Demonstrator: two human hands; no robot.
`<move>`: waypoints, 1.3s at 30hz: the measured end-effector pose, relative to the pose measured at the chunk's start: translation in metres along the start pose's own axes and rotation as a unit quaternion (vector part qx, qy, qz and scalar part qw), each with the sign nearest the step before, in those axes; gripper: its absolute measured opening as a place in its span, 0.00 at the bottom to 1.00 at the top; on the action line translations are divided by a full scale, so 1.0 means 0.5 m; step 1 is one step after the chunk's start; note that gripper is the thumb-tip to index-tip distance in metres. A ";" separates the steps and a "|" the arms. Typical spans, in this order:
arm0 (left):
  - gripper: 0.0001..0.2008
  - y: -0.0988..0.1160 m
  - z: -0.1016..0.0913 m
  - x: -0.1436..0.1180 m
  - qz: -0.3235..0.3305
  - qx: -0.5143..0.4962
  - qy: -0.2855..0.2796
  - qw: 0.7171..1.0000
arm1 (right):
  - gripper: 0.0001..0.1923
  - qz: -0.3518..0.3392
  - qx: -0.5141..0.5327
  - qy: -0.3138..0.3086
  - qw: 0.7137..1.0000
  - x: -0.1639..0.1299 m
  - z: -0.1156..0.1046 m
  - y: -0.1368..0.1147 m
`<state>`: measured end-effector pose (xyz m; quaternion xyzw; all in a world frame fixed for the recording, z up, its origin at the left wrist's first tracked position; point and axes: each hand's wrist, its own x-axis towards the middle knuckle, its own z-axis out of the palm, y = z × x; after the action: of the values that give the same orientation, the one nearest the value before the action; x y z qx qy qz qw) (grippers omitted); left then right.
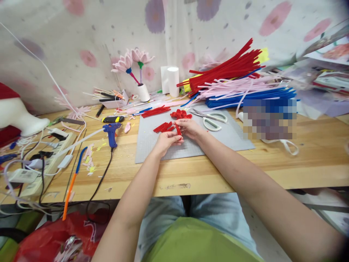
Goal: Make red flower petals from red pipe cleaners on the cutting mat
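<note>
Both hands meet over a grey cutting mat [231, 136] on a wooden table. My left hand [166, 141] and my right hand [190, 128] pinch the same short red pipe cleaner piece [178, 129] between their fingertips. More cut red pieces [163, 127] lie on the mat just left of my hands. A small heap of curled red pieces [180, 114] sits behind my right hand. Another bundle of red pieces [155, 111] lies at the mat's far left corner.
White-handled scissors [211, 119] lie right of my hands. A blue glue gun [111, 133] stands left of the mat, with power strips [40, 163] and cables beyond. Long red, pink and blue pipe cleaners [231, 78] are piled at the back right. Pink paper flowers [133, 60] stand in a holder.
</note>
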<state>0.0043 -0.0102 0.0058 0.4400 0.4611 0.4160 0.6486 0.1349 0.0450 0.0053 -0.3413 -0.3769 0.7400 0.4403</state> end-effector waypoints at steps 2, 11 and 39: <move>0.15 0.001 0.003 -0.001 0.002 0.003 0.005 1.000 | 0.04 -0.008 -0.002 0.015 1.000 -0.003 0.003 -0.005; 0.15 0.006 0.009 -0.005 0.013 0.030 0.045 0.998 | 0.07 -0.009 -0.017 -0.006 1.000 -0.004 -0.005 -0.014; 0.16 -0.001 0.031 -0.012 -0.005 0.030 -0.016 0.999 | 0.15 -0.126 -0.025 0.044 0.991 0.020 -0.009 0.007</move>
<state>0.0180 -0.0190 0.0095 0.4635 0.4652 0.3918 0.6444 0.1336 0.0542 -0.0018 -0.3342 -0.4157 0.6531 0.5375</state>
